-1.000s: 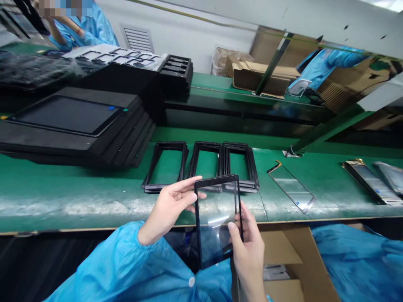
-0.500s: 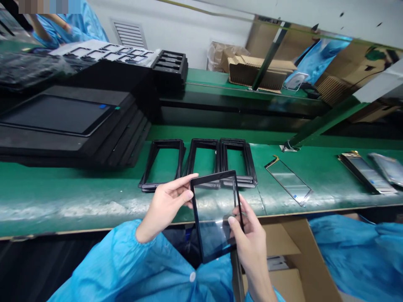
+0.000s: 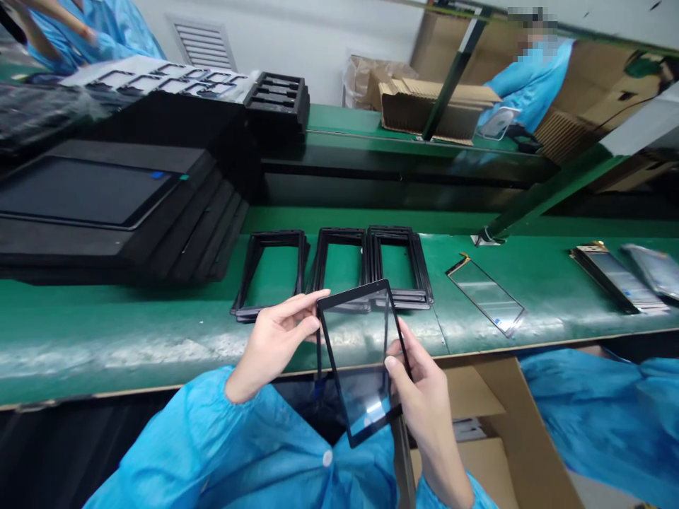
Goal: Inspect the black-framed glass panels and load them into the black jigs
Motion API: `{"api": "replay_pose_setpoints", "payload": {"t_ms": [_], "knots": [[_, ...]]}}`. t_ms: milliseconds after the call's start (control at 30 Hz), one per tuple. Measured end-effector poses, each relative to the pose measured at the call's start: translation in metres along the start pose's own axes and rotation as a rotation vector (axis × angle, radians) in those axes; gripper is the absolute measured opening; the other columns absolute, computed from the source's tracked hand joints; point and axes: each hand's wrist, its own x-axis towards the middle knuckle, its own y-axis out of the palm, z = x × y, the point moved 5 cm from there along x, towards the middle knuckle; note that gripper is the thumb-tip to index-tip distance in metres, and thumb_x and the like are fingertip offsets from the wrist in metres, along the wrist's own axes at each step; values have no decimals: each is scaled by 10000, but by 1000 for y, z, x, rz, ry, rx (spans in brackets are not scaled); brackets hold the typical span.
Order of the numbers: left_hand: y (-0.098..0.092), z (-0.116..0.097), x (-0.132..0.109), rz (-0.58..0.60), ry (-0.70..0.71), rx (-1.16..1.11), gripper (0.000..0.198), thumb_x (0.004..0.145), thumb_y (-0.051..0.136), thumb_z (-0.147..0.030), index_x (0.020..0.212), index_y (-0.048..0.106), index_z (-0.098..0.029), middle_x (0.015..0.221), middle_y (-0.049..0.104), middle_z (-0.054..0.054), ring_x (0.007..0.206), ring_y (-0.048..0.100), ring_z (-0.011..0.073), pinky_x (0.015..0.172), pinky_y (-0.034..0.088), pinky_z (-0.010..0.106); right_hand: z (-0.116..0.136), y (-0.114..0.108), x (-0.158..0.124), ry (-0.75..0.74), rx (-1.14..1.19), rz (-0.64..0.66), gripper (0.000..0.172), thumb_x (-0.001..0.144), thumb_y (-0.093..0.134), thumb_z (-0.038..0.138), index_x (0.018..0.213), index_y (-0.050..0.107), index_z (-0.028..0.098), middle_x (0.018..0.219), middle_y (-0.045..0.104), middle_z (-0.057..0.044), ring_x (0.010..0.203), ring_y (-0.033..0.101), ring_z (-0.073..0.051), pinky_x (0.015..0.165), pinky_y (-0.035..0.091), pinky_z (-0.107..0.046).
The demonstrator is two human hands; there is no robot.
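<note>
Here, the black-bordered panel (image 3: 363, 360) runs lengthwise away from the body between left hand (image 3: 271, 346), fingers pinching its far-left corner, and right hand (image 3: 427, 396), fingers gripping its right edge.

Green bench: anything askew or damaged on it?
Two things look askew: the lone glass panel lies diagonally, and the leftmost frame stack has its frames fanned out of line. No damage is evident.

Glossy, see-through panel (image 3: 361, 353) (smooth, glass-like), shiny green worktop (image 3: 159, 311), matt cardboard box (image 3: 527, 424).
</note>
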Motion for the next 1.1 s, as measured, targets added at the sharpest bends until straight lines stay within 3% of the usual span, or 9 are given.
{"api": "replay_pose_setpoints", "payload": {"t_ms": [267, 433, 567, 667, 800, 1100], "knots": [[-2, 14, -4, -37, -108, -119, 482, 815, 915, -375, 1275, 821, -264, 883, 698, 30, 718, 715, 164, 600, 666, 250, -9, 7, -7, 4, 0, -74, 704, 890, 787, 447, 1537, 601, 242, 983, 678, -22, 769, 592, -157, 675, 540, -271], [-2, 13, -6, -73, -107, -143, 481, 809, 919, -358, 1272, 820, -271, 884, 678, 24, 725, 690, 159, 593, 658, 253, -17, 8, -14, -12, -22, -139, 634, 908, 796, 454, 1484, 639, 241, 1011, 731, -38, 822, 663, -178, 711, 569, -282], [-3, 18, -9, -76, -94, -146, 515, 825, 907, -348, 1321, 797, -257, 865, 679, 27, 758, 678, 164, 612, 649, 243, -12, 9, -17, -16, 4, -148, 586, 898, 805, 474, 1422, 661, 253, 1302, 754, -116, 921, 713, -230, 651, 574, -291], [-5, 21, -10, -55, -99, -140, 503, 853, 886, -345, 1339, 786, -259, 863, 698, 31, 778, 687, 173, 662, 659, 269, -6, 12, -17, -7, 42, -110, 591, 899, 803, 479, 1431, 652, 269, 1480, 670, -140, 808, 692, -202, 562, 559, -285], [-6, 20, -10, -48, -104, -140, 501, 851, 891, -349, 1332, 791, -251, 847, 722, 32, 748, 701, 164, 683, 649, 263, -2, 10, -17, -21, -4, -116, 612, 892, 807, 481, 1440, 679, 242, 1405, 680, -147, 659, 603, -137, 522, 546, -277], [-2, 16, -9, -14, -143, -201, 518, 821, 915, -362, 1315, 801, -258, 871, 734, 46, 748, 701, 162, 608, 648, 239, 1, 12, -19, -56, -51, -111, 596, 917, 777, 498, 1450, 686, 248, 1400, 631, -121, 669, 569, -120, 515, 537, -245]]}}
